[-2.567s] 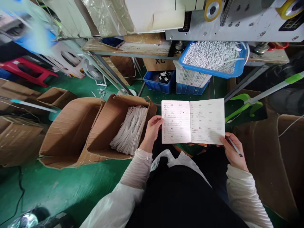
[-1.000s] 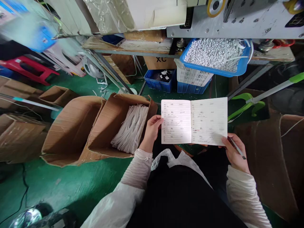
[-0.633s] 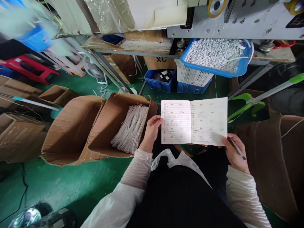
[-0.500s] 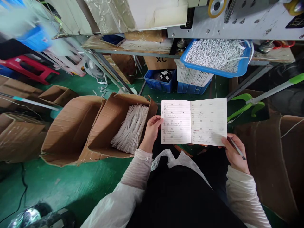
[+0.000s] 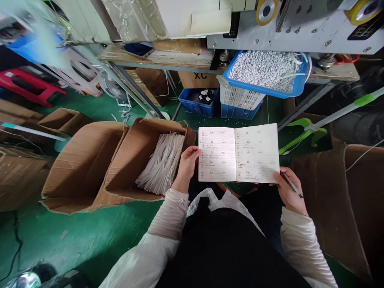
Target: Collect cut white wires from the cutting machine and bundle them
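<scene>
Two hands held the notebook [image 5: 238,154] open for reading: left hand [image 5: 186,166] pinched its edge, right hand [image 5: 288,192] pinched page and pen [image 5: 291,185].

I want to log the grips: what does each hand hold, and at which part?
The left hand holds the open notebook by its left edge. The right hand supports its lower right corner and grips a pen mid-shaft.

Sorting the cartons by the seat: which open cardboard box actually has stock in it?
The cardboard box nearest the left hand, right beside the notebook: it holds a bundle of white strips. The larger box further left shows only bare cardboard inside.
</scene>
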`<control>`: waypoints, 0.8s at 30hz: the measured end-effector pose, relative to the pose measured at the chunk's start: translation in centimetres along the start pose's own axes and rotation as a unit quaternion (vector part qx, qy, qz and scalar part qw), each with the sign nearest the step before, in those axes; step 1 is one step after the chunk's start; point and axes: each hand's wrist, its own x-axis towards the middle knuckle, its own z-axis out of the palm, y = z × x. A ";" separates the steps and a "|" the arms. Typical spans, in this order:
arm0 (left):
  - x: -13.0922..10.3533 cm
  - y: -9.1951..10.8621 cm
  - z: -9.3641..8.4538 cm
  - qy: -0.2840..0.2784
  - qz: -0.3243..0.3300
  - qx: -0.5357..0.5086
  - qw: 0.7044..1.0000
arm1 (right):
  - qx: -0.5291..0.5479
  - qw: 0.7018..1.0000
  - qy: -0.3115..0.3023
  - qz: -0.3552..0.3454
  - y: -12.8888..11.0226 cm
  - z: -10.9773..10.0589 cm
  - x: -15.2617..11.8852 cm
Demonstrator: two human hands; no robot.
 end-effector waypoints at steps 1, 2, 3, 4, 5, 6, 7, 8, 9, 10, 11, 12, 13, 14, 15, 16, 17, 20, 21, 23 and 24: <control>0.0 -0.1 -0.1 0.001 0.001 -0.001 1.000 | 0.004 1.000 -0.004 0.004 0.0 0.1 0.0; 0.1 -0.1 -0.2 0.002 0.001 -0.002 1.000 | 0.009 1.000 -0.009 0.009 0.0 0.2 0.0; 0.1 -0.2 -0.4 0.003 0.000 -0.002 1.000 | 0.013 1.000 -0.012 0.014 0.1 0.3 0.0; 0.2 -0.3 -0.5 0.003 0.000 -0.001 1.000 | 0.017 1.000 -0.015 0.019 0.1 0.4 0.0; 0.2 -0.4 -0.6 0.003 0.001 0.001 1.000 | 0.020 0.999 -0.017 0.023 0.1 0.4 0.0; 0.2 -0.5 -0.8 0.003 0.001 0.004 1.000 | 0.022 0.999 -0.019 0.027 0.2 0.5 0.0; 0.3 -0.6 -0.9 0.003 0.002 0.007 1.000 | 0.024 0.999 -0.019 0.030 0.2 0.6 -0.1; 0.3 -0.6 -0.9 0.004 0.004 0.009 1.000 | 0.025 0.999 -0.018 0.032 0.2 0.6 -0.1; 0.3 -0.7 -1.0 0.005 0.003 0.010 1.000 | 0.025 0.999 -0.017 0.033 0.1 0.6 -0.1; 0.3 -0.8 -1.1 0.007 0.002 0.009 1.000 | 0.024 0.999 -0.016 0.035 0.1 0.7 -0.1; 0.3 -0.8 -1.1 0.008 0.001 0.008 1.000 | 0.022 0.999 -0.015 0.035 0.0 0.7 -0.1; 0.3 -0.9 -1.1 0.009 0.000 0.007 1.000 | 0.019 0.999 -0.014 0.035 -0.1 0.7 -0.1; 0.3 -0.9 -1.0 0.010 -0.003 0.007 1.000 | 0.014 0.999 -0.013 0.034 -0.1 0.8 -0.1; 0.2 -0.9 -1.0 0.010 -0.006 0.008 1.000 | 0.009 0.999 -0.013 0.033 -0.1 0.8 -0.1; 0.2 -0.9 -1.0 0.010 -0.007 0.009 1.000 | 0.006 0.999 -0.012 0.031 -0.1 0.8 -0.1; 0.2 -0.8 -0.9 0.009 -0.008 0.010 1.000 | 0.004 0.999 -0.013 0.030 -0.1 0.8 -0.1; 0.2 -0.8 -0.9 0.008 -0.010 0.012 1.000 | 0.003 0.999 -0.014 0.030 -0.1 0.8 -0.1; 0.1 -0.7 -0.8 0.008 -0.012 0.014 1.000 | 0.000 1.000 -0.013 0.028 0.2 0.8 0.0; 0.1 -0.7 -0.8 0.010 -0.013 0.015 1.000 | -0.001 1.000 -0.012 0.027 0.3 0.8 0.1; 0.1 -0.8 -0.8 0.013 -0.016 0.017 1.000 | -0.003 1.000 -0.010 0.028 0.5 0.7 0.1; 0.1 -0.9 -0.8 0.015 -0.018 0.018 1.000 | -0.002 1.000 -0.008 0.030 0.6 0.7 0.2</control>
